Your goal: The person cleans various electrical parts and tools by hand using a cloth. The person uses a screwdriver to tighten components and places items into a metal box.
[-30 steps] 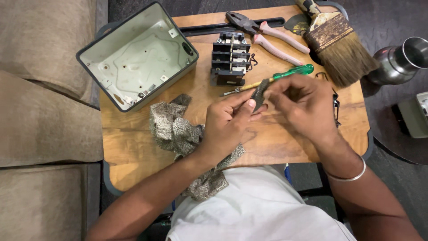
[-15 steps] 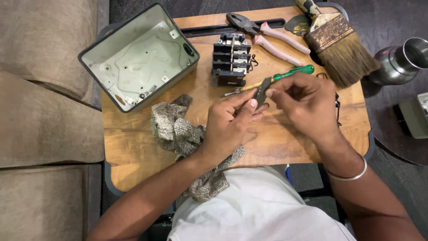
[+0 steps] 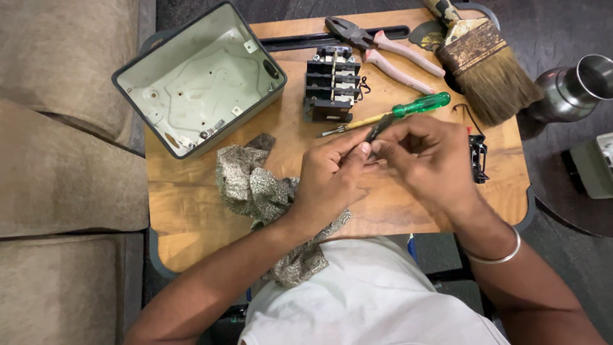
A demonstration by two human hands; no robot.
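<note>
Over the middle of the wooden counter (image 3: 191, 211), the left hand (image 3: 329, 182) and the right hand (image 3: 431, 160) meet, their fingers pinched narrow on a small dark part (image 3: 378, 128). It is slim, dull grey-black, tilted, with its far end poking out above the thumbs; its finer shape cannot be told.

Just beyond it lies a screwdriver (image 3: 408, 108) with a translucent green handle and thin metal shaft. Farther off stands a black, blocky switch assembly (image 3: 332, 83) with metal strips. To the far left sits an open pale-green metal box (image 3: 198, 80), tilted, hollow side up. A crumpled patterned cloth (image 3: 255, 188) lies under the left wrist, trailing over the near edge. Pink-handled pliers (image 3: 383, 48) and a wide bristle brush (image 3: 488, 70) crowd the far right corner. Bare wood shows at the near left.
</note>
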